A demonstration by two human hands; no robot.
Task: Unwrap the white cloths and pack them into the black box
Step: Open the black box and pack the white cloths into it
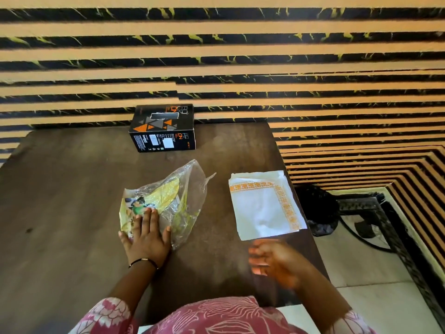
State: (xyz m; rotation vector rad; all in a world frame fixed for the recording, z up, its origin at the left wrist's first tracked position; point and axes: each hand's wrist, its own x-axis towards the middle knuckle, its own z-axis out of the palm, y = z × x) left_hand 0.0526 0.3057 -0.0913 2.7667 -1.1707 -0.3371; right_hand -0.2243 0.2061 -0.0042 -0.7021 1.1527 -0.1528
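A folded stack of white cloths (262, 208) with an orange patterned border lies on the right part of the dark wooden table (72, 201). Left of it sits a crumpled clear plastic wrapper (173, 196) with yellow and green printing. My left hand (144, 235) presses flat on the wrapper's near end, fingers spread. My right hand (272, 259) is blurred, hovering just below the cloths with fingers loosely curled and nothing in it. The black box (163, 127) with orange triangles stands closed at the table's far edge.
A wall of orange and black stripes rises behind the table. To the right, beyond the table edge, a dark fan base (356, 213) with a cable sits on the pale tiled floor (375, 297). My pink patterned clothing fills the bottom.
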